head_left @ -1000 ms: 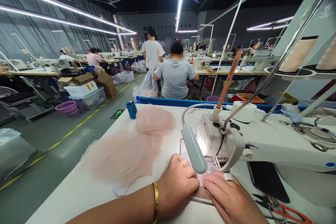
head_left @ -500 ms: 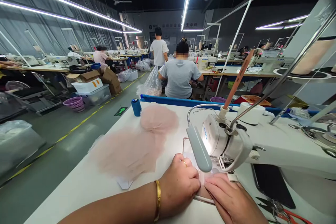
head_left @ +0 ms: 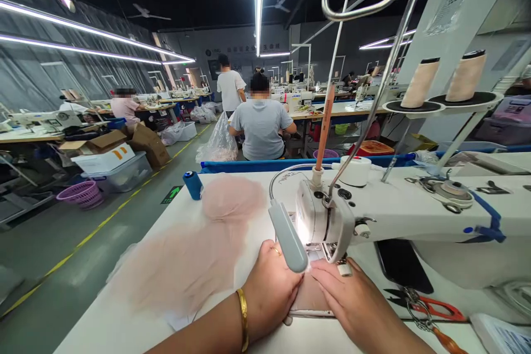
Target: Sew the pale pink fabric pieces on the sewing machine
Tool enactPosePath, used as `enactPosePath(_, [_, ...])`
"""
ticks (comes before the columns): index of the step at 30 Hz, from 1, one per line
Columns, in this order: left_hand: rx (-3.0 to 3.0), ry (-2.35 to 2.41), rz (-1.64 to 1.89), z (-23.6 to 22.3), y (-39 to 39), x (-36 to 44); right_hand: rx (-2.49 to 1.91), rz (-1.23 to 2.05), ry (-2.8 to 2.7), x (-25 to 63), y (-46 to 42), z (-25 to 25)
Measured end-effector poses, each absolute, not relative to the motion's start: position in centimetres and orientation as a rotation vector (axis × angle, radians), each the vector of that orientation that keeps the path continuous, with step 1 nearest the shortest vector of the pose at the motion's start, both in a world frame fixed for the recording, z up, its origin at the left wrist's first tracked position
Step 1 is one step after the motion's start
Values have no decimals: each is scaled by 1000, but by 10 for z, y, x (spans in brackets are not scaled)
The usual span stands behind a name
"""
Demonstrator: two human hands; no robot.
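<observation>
From here: blue thread cone far-left on white table | sheer pink fabric left of white sewing machine | brownish-pink fabric panel before it

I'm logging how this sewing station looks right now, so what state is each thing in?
Left hand: fingers curled, at the cloth
Right hand: fingers extended, resting on the cloth
Cloth: lying flat near the hands
Sheer pink fabric: spread loosely
Blue thread spool: standing
Pencil: standing, slightly tilted
Phone: lying flat, black side up
Ceiling light: on
Cardboard box: flaps open
</observation>
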State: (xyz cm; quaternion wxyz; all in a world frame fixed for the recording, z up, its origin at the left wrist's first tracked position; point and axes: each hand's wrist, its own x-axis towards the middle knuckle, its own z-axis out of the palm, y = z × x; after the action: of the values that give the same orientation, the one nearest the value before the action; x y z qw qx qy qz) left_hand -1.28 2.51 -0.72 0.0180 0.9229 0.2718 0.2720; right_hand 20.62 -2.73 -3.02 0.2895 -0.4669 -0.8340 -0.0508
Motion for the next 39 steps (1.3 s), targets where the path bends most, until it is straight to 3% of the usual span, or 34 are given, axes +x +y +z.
enactPosePath(11, [2740,953,900,-11,39,-23,-1328,-236,-2162,207,-23,-32])
enactPosePath(22, [2707,1244,523,20,38,-36,-1184,-178,-2203,203,-29,-26])
enactPosePath(29, [2589,1092,953,38,58,-54,-852,-132,-2265,183,-31,-29])
enactPosePath(35, [2760,1157,268,31,61,-54,-1152,213,-2196,133,-19,-34])
enactPosePath(39, [2759,1247,101,25,47,-62,-1148,325,-2197,136,-20,-37])
